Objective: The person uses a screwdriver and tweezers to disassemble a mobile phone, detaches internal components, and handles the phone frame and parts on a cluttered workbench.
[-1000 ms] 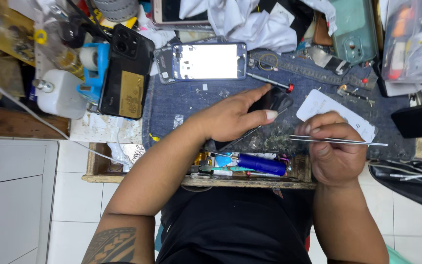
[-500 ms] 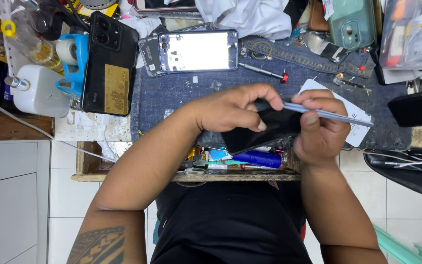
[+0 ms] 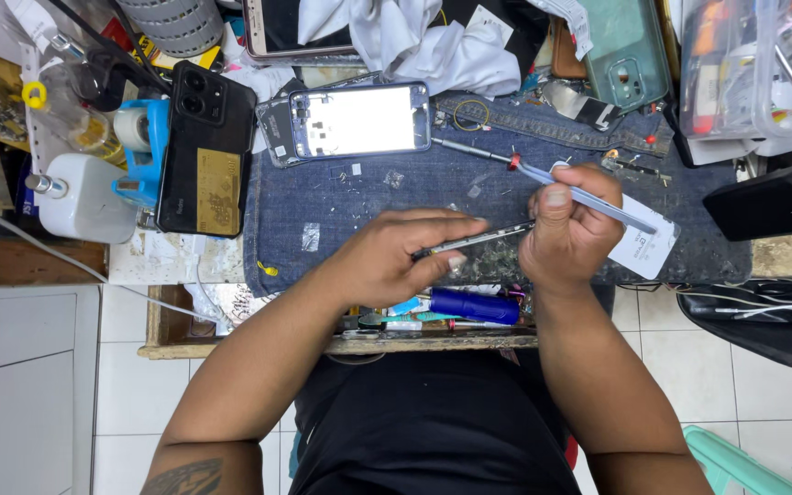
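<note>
While the fingers (image 3: pixel 452 264) of the left hand (image 3: pixel 387 261) close around one end of a thin dark flat panel seen edge-on (image 3: pixel 471 241), the right hand (image 3: pixel 568 234) closes on its other end and also pinches a slim pale blue flat tool (image 3: pixel 598 203) under the thumb. Both hands hover just above a blue denim mat (image 3: pixel 341 206) spread over the cluttered tabletop (image 3: pixel 167 257). Beyond them on the mat lies a silver phone frame with a white middle (image 3: pixel 359 119), beside a black phone lying face down (image 3: pixel 205 147). Near the left wrist rests a dark blue cylindrical pen-like tool (image 3: pixel 474 305).
</note>
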